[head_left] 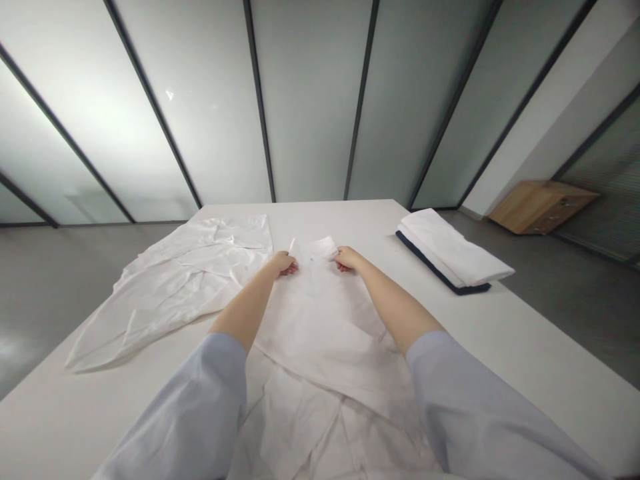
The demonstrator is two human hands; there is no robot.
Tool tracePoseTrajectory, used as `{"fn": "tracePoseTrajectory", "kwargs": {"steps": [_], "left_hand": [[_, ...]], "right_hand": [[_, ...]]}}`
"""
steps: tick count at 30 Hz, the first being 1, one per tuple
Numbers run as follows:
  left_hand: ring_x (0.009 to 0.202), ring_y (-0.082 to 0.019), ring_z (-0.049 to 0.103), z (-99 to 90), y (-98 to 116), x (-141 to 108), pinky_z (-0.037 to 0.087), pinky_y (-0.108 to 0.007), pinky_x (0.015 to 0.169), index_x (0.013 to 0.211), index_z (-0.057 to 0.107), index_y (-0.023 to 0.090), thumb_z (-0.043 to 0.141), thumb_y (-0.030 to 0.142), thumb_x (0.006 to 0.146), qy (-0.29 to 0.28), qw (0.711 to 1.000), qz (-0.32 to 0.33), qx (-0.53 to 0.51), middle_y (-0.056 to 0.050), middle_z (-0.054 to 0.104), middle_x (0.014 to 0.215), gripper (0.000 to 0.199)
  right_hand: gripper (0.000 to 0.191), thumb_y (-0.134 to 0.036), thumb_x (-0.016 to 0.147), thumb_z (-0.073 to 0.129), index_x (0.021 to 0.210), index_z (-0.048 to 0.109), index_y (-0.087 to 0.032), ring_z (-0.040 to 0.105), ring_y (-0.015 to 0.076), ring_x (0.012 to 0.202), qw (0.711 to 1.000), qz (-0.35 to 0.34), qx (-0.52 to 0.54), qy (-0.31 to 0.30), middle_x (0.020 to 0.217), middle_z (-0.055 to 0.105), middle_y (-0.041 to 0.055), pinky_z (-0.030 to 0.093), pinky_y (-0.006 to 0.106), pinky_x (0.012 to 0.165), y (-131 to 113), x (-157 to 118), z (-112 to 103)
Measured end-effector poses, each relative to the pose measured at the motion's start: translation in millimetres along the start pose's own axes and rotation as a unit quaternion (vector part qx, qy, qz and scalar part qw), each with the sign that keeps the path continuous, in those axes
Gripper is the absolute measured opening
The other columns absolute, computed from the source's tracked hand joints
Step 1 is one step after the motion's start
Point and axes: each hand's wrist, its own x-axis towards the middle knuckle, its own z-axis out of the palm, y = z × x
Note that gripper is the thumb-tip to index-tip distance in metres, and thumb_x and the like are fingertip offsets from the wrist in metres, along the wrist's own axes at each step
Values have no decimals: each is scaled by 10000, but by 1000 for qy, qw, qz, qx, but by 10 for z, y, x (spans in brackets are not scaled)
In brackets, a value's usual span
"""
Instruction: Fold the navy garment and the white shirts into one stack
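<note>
A white collared shirt [320,313] lies stretched out on the table in front of me, its collar end away from me and its lower part creased near my body. My left hand [286,263] is closed on the cloth just left of the collar [320,249]. On the collar's other side, my right hand [346,259] pinches the shirt in the same way. Both arms reach forward over the garment, and the sleeves cover part of its sides.
Left of the shirt, another white garment [195,273] lies spread and wrinkled on the white table [350,212]. Folded white cloth [450,247] rests on a dark folded cloth [473,289] at the right edge. A wooden cabinet [540,205] stands on the floor beyond.
</note>
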Motion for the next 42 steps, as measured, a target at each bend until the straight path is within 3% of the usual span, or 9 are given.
{"fn": "tracePoseTrajectory", "kwargs": {"steps": [5, 8, 11, 15, 19, 23, 30, 36, 42], "left_hand": [[721, -113, 638, -113, -177, -56, 510, -218, 676, 832, 611, 155, 592, 503, 817, 1, 983, 100, -151, -51, 681, 799, 349], [743, -150, 636, -128, -207, -38, 505, -262, 736, 665, 610, 153, 358, 621, 872, 16, 974, 128, -184, -67, 652, 702, 570], [717, -173, 625, -76, -184, -35, 478, -272, 693, 590, 589, 166, 329, 523, 893, 74, 988, 125, -42, -56, 619, 621, 536], [798, -211, 632, 34, -159, -121, 449, -286, 701, 810, 634, 171, 553, 319, 784, 167, 968, 134, 128, -50, 666, 740, 170], [932, -238, 642, 104, -150, -280, 454, -310, 782, 1178, 537, 182, 563, 270, 781, 210, 931, 137, 264, -86, 690, 945, 407], [963, -291, 636, 96, -105, -464, 464, -363, 790, 1200, 534, 173, 537, 378, 827, 192, 883, 143, 405, -135, 675, 1000, 426], [1278, -286, 418, 152, -137, -622, 306, -431, 1059, 1302, 502, 205, 404, 421, 920, 211, 782, 355, 467, -136, 494, 1364, 450], [1414, -367, 203, 317, -321, -445, 190, -560, 1096, 1465, 327, 192, 234, 650, 899, 118, 858, 193, 461, -169, 287, 1530, 733], [1427, -367, 163, 279, -278, -283, 168, -566, 1101, 1479, 302, 213, 236, 650, 897, 89, 863, 196, 457, -148, 247, 1552, 731]], "right_hand": [[150, -230, 792, 573, 870, 671, -147, 593, 109, 611, 995, -77, 17, 65, 675, 653, 4, 442, 182, 574, 178, -16, -68], [272, -288, 807, 482, 765, 703, -136, 622, 160, 685, 985, -109, 10, 134, 674, 667, 25, 448, 217, 617, 282, 5, -96], [414, -338, 868, 374, 781, 722, -131, 644, 182, 729, 983, -93, -1, 160, 731, 700, 63, 451, 238, 653, 296, 20, -69], [283, -334, 860, 486, 850, 721, -177, 641, 188, 847, 966, -84, -148, 193, 885, 719, 73, 434, 243, 724, 233, -50, 48], [268, -260, 850, 526, 1063, 668, -179, 595, 209, 970, 928, -126, -281, 211, 1044, 674, 97, 421, 281, 827, 179, -205, 155], [358, -265, 846, 544, 1180, 610, -155, 492, 286, 1109, 873, -185, -375, 250, 1196, 573, 164, 374, 386, 931, 105, -356, 153], [567, -500, 948, 364, 1402, 432, -167, 243, 309, 1379, 870, -241, -407, 142, 1487, 348, 153, 197, 440, 1093, 112, -445, 225], [725, -659, 920, 227, 1488, 287, -212, 167, 328, 1422, 908, -136, -395, 31, 1555, 224, 143, 135, 481, 1118, 214, -416, 329], [753, -660, 916, 214, 1497, 249, -183, 111, 331, 1434, 911, -135, -388, 32, 1571, 164, 150, 98, 489, 1128, 207, -462, 294]]}}
